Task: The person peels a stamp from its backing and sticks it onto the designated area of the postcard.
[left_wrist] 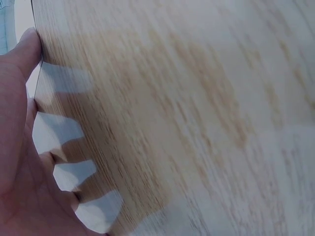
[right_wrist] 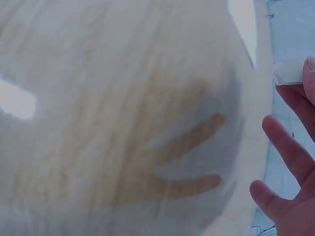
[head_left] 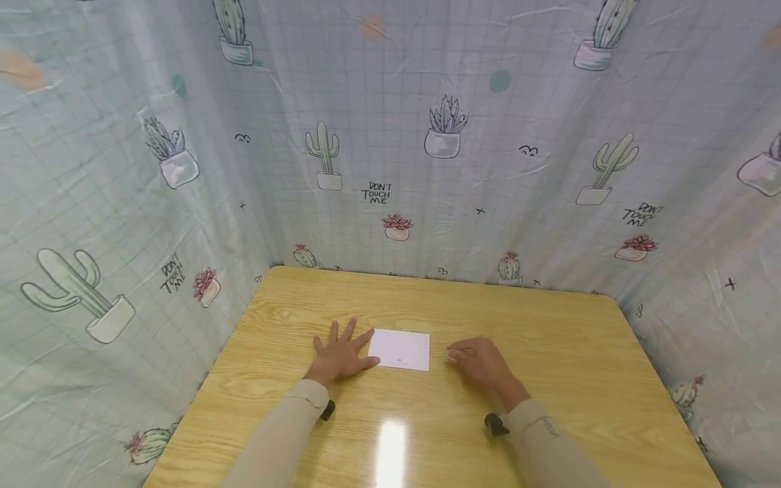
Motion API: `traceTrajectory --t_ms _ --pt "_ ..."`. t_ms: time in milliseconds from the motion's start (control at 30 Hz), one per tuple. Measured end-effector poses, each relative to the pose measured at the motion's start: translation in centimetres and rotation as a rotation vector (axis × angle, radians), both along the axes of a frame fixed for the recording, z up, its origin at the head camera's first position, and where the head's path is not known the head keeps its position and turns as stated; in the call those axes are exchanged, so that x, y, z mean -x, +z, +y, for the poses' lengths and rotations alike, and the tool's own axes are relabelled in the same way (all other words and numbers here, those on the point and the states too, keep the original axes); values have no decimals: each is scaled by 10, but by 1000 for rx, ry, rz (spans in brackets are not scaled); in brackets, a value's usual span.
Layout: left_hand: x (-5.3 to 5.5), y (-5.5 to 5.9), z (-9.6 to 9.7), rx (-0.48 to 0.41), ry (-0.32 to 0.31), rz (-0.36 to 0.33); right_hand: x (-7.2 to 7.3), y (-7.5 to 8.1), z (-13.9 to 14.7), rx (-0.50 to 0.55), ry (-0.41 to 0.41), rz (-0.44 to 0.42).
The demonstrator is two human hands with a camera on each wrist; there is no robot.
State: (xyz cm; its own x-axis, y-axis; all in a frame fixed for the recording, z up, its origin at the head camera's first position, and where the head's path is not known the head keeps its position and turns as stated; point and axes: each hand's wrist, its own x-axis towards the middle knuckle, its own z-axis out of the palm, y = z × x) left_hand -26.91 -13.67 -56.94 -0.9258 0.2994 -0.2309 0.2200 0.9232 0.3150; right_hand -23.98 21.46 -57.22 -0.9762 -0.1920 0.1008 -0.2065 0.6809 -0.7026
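Observation:
A white sheet of paper [head_left: 399, 347] with a small dark mark near its lower edge lies flat on the wooden table. My left hand [head_left: 343, 356] rests palm down with fingers spread, its thumb and index fingertip at the paper's left edge. To the right of the paper, apart from it, my right hand [head_left: 482, 360] is raised slightly. Between its thumb and index finger it pinches a small whitish piece of tape [right_wrist: 289, 72] with a jagged cut edge. The other visible fingers of that hand stand loosely extended in the right wrist view.
The wooden table [head_left: 567, 352] is bordered at the back and sides by a hanging curtain [head_left: 378, 102] printed with cacti. A bright reflection shows on the tabletop in front of the paper. A dark wrist device [head_left: 495, 424] sits by the right sleeve.

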Motion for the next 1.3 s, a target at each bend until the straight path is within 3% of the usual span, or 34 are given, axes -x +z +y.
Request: traceTrajectory --t_ms 500,733,867,1300 --pt "2 -3 0 19 1 8 8 31 -2 91 20 -16" --pt "1 -2 1 24 1 16 9 46 -3 229 56 -16" --pt "-3 -3 1 25 6 14 6 51 -5 257 72 -7" --pt "-2 -3 3 24 0 27 -3 76 -13 342 6 -56"
